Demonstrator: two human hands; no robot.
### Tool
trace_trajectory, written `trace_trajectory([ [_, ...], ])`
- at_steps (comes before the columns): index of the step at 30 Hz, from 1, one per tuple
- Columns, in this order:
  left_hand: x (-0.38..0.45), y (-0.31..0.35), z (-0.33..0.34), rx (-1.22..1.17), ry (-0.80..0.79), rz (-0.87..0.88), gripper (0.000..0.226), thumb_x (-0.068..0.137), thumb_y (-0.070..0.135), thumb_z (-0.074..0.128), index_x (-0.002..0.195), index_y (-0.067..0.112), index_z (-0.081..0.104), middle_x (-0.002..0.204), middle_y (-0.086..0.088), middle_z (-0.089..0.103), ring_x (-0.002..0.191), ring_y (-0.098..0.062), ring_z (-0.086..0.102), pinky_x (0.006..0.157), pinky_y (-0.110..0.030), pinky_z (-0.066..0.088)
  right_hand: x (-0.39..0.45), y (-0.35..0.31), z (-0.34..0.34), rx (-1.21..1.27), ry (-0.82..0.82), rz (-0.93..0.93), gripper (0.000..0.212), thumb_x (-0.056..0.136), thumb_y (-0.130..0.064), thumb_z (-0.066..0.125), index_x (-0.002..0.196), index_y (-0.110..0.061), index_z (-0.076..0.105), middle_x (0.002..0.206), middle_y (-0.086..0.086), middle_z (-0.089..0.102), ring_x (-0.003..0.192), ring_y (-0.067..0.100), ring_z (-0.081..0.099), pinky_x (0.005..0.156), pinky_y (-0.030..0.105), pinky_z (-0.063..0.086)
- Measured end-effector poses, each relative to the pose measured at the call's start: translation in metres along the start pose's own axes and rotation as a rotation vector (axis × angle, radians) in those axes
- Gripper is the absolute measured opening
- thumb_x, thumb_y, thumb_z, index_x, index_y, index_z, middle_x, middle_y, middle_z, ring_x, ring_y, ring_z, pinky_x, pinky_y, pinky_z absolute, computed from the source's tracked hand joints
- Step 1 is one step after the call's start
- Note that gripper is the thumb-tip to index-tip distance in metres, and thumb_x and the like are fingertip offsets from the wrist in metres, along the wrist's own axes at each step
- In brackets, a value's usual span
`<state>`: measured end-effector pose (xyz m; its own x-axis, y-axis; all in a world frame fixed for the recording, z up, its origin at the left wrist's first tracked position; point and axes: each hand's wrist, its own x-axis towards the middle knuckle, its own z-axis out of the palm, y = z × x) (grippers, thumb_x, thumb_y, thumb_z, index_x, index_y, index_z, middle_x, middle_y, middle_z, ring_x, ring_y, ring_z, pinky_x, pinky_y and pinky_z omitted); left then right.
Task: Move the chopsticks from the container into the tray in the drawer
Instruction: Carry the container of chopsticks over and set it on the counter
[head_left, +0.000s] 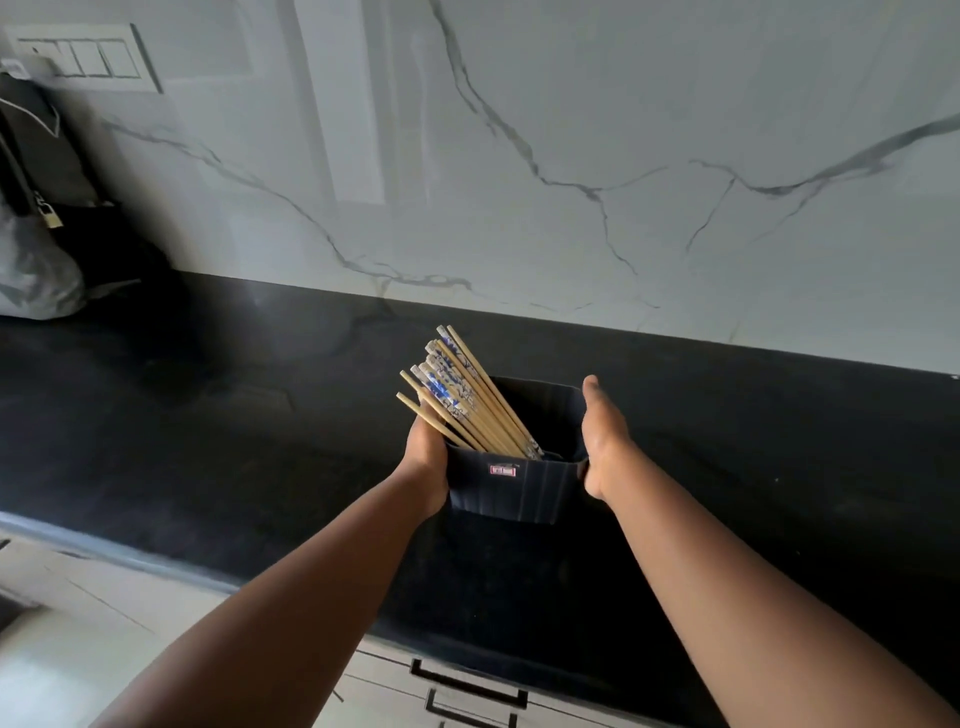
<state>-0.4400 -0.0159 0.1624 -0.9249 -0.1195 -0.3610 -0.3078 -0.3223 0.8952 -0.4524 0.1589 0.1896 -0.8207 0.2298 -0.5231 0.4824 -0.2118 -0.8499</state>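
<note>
Gripping container (511, 488) between left hand (427, 460), right hand (602, 441).

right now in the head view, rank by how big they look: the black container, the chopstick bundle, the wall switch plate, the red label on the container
1. wall switch plate, black container and chopstick bundle: look alike, and the plate is farther away, so unranked
2. red label, clearly smallest

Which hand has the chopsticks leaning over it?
The left hand. The chopsticks fan out over the container rim above it; the right hand holds the opposite, bare side.
</note>
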Motion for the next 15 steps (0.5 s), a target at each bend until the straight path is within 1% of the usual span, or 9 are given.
trace_trajectory([
  [2,0.005,0.002,-0.001,0.049,-0.026,-0.008,0.070,0.092,0.070,0.029,0.097,0.019,0.077,0.103,-0.007,0.076,0.099,-0.025,0.070,0.093,-0.044,0.050,0.006,-0.004,-0.004,0.051,-0.003,0.014,0.084,0.086,-0.074,0.036,0.147,-0.017,0.037,0.152,0.008,0.041,0.137,0.029,0.039,0.116,0.048,0.025],
  [4,0.006,-0.001,-0.012,0.178,-0.041,0.000,0.073,0.089,0.075,0.026,0.111,0.024,0.072,0.114,-0.003,0.072,0.110,-0.023,0.063,0.100,-0.043,0.044,0.009,-0.004,-0.015,0.104,0.033,0.018,0.078,0.085,-0.074,0.036,0.132,-0.014,0.053,0.137,0.013,0.055,0.124,0.032,0.052,0.110,0.050,0.035],
  [6,0.003,-0.008,-0.034,0.548,0.023,0.119,0.070,0.092,0.072,0.022,0.135,0.028,0.056,0.141,-0.003,0.055,0.132,-0.025,0.045,0.113,-0.046,0.029,0.007,0.001,-0.029,0.170,0.067,0.015,0.068,0.088,-0.070,0.037,0.117,-0.014,0.060,0.127,0.013,0.060,0.115,0.031,0.056,0.107,0.048,0.040],
  [7,0.001,-0.013,-0.049,0.826,0.040,0.219,0.068,0.094,0.068,0.020,0.146,0.030,0.042,0.154,-0.002,0.039,0.145,-0.026,0.028,0.120,-0.047,0.014,0.002,0.005,-0.036,0.206,0.060,0.021,0.063,0.090,-0.067,0.038,0.117,-0.015,0.061,0.128,0.013,0.059,0.118,0.030,0.055,0.108,0.047,0.038],
  [8,-0.001,-0.019,-0.065,1.093,0.050,0.324,0.067,0.095,0.066,0.018,0.151,0.031,0.030,0.161,0.001,0.024,0.150,-0.024,0.009,0.121,-0.045,-0.001,-0.006,0.011,-0.042,0.229,0.044,0.025,0.059,0.092,-0.063,0.038,0.120,-0.016,0.060,0.133,0.013,0.057,0.124,0.030,0.052,0.110,0.046,0.035],
  [10,-0.009,-0.033,-0.094,1.463,0.040,0.473,0.070,0.094,0.067,0.015,0.154,0.032,0.014,0.164,0.004,0.004,0.149,-0.019,-0.013,0.117,-0.042,-0.015,-0.025,0.028,-0.048,0.219,0.022,-0.012,0.055,0.096,-0.056,0.039,0.130,-0.017,0.056,0.143,0.011,0.051,0.134,0.029,0.044,0.113,0.045,0.031],
  [12,-0.020,-0.047,-0.114,1.677,0.006,0.484,0.075,0.091,0.070,0.011,0.155,0.031,0.005,0.164,0.003,-0.006,0.146,-0.018,-0.023,0.116,-0.042,-0.020,-0.048,0.053,-0.048,0.106,0.066,-0.173,0.049,0.098,-0.050,0.041,0.131,-0.017,0.055,0.143,0.010,0.051,0.133,0.026,0.045,0.111,0.041,0.034],
  [13,-0.026,-0.054,-0.122,1.725,-0.013,0.455,0.077,0.090,0.071,0.009,0.155,0.031,0.002,0.164,0.002,-0.009,0.145,-0.018,-0.025,0.115,-0.043,-0.020,-0.062,0.069,-0.047,0.010,0.099,-0.303,0.044,0.098,-0.048,0.043,0.129,-0.018,0.056,0.139,0.009,0.054,0.128,0.023,0.049,0.109,0.035,0.037],
  [15,-0.033,-0.062,-0.130,1.736,-0.023,0.402,0.081,0.087,0.074,0.006,0.155,0.031,-0.001,0.163,0.002,-0.011,0.145,-0.018,-0.024,0.115,-0.042,-0.020,-0.092,0.106,-0.042,-0.197,0.102,-0.582,0.035,0.097,-0.046,0.047,0.122,-0.024,0.058,0.136,0.005,0.058,0.123,0.013,0.052,0.100,0.012,0.038],
])
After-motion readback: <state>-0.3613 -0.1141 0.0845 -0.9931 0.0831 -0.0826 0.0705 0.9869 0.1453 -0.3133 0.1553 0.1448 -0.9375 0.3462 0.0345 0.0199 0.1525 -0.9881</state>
